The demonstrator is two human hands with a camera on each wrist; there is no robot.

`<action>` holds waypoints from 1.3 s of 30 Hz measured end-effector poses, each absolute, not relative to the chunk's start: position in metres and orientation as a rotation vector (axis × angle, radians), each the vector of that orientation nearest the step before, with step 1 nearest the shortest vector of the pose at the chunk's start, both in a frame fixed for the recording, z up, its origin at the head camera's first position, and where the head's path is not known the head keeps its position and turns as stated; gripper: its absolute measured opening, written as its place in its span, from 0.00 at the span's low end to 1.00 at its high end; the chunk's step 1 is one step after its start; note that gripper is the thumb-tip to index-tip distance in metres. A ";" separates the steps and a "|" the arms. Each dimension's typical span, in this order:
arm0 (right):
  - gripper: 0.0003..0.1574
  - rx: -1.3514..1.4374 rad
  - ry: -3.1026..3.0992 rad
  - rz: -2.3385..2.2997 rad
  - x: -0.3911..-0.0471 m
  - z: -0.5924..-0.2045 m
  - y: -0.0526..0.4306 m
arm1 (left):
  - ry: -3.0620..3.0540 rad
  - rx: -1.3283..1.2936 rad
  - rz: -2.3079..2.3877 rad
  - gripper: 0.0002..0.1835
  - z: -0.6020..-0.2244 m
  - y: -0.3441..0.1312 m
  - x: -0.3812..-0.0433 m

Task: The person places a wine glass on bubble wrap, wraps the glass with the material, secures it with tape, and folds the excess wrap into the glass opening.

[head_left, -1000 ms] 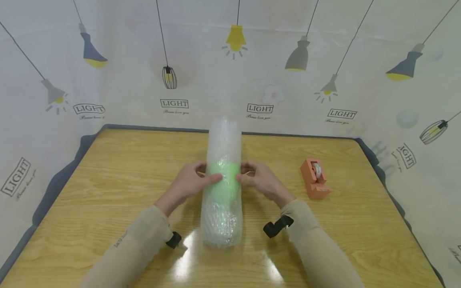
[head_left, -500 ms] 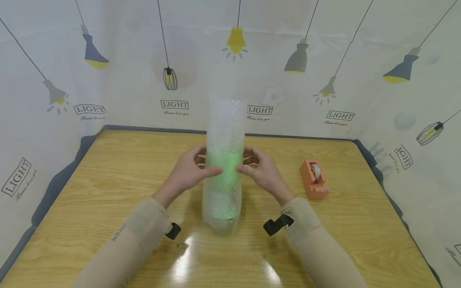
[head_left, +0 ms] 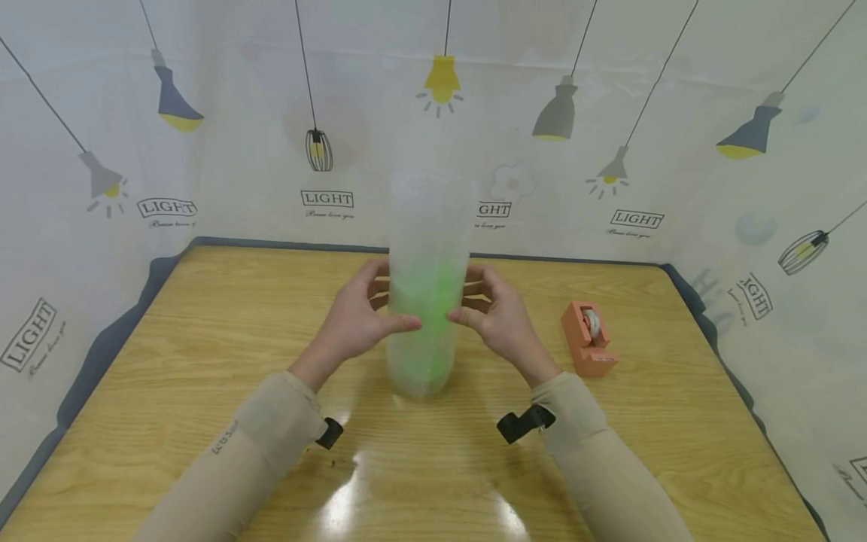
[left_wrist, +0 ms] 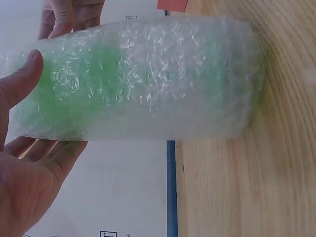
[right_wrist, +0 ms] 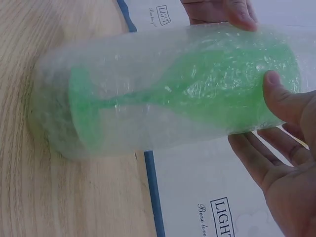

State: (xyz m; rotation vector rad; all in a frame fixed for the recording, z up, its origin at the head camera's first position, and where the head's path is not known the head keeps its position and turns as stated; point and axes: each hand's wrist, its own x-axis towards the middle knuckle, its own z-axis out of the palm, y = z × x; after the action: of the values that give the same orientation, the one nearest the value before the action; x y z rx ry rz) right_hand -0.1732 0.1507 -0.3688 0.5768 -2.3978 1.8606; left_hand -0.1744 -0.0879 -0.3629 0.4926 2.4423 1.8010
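A green goblet [right_wrist: 217, 84], its bowl, stem and foot showing through, stands inside a roll of bubble wrap [head_left: 430, 226]. The roll is nearly upright, its lower end at the tabletop; whether it bears on the wood I cannot tell. My left hand [head_left: 352, 316] grips it from the left around the bowl, thumb in front and fingers behind. From the opposite side my right hand [head_left: 497, 316] holds it the same way, the thumb [right_wrist: 281, 94] pressing on the film. In the left wrist view the wrap [left_wrist: 163, 84] blurs the green inside.
An orange tape dispenser [head_left: 588, 339] with a roll of tape sits on the wooden table [head_left: 203, 361] to the right. A printed cloth [head_left: 257, 150] with lamp drawings hangs behind and at both sides. Each wrist carries a small black camera mount [head_left: 524, 424].
Both hands have tipped the wrapped goblet from leaning toward me to nearly upright. Its lower end has moved away from me and its top has risen. The tape dispenser stays put.
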 end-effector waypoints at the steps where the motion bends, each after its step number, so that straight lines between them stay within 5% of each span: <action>1: 0.37 0.577 -2.391 1.857 -0.173 -0.368 0.151 | 2.448 0.499 1.809 0.48 -0.363 -0.087 -0.174; 20: 0.44 0.622 -2.329 1.812 -0.170 -0.370 0.153 | 2.461 0.524 1.887 0.50 -0.365 -0.081 -0.169; 39: 0.33 0.637 -2.451 1.820 -0.175 -0.378 0.154 | 2.463 0.486 1.836 0.44 -0.382 -0.086 -0.171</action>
State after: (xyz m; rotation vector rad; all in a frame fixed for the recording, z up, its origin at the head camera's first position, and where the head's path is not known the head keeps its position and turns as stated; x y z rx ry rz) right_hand -0.1749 0.1542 -0.3781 0.6368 -2.4510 1.8203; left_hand -0.1714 -0.0856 -0.3822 0.4856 2.4626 1.8360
